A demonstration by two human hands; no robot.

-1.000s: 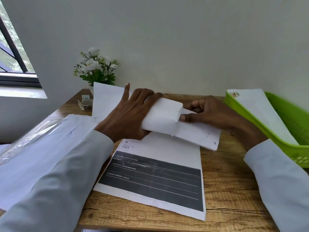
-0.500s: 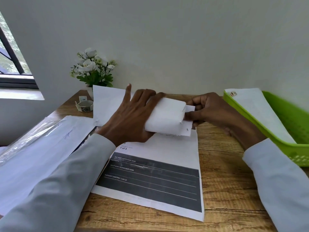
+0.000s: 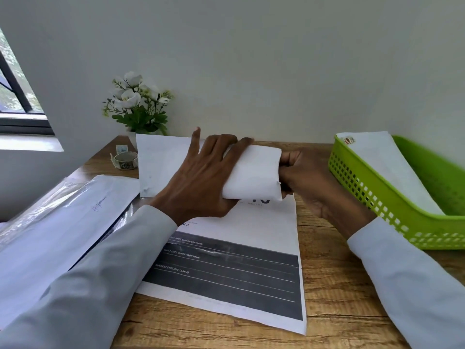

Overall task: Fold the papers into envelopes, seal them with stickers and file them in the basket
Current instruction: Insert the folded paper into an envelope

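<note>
I see the left hand [image 3: 198, 182] with its fingers curled over the top of the folded paper [image 3: 254, 172], gripping it above the far end of the printed form [image 3: 234, 260] that lies flat on the worktop [image 3: 332, 293]. The right hand [image 3: 309, 182] meets the folded paper's right edge with its fingers curled in against the open end; I cannot tell whether they pinch it. A flat white sheet [image 3: 161, 165] extends left from under the left hand. The green basket [image 3: 377, 195] sits near the right hand, apart from it, with one sealed envelope [image 3: 387, 170] inside. Bare wood lies between form and basket. A sticker roll [image 3: 125, 159] stands near the worktop's far left edge.
</note>
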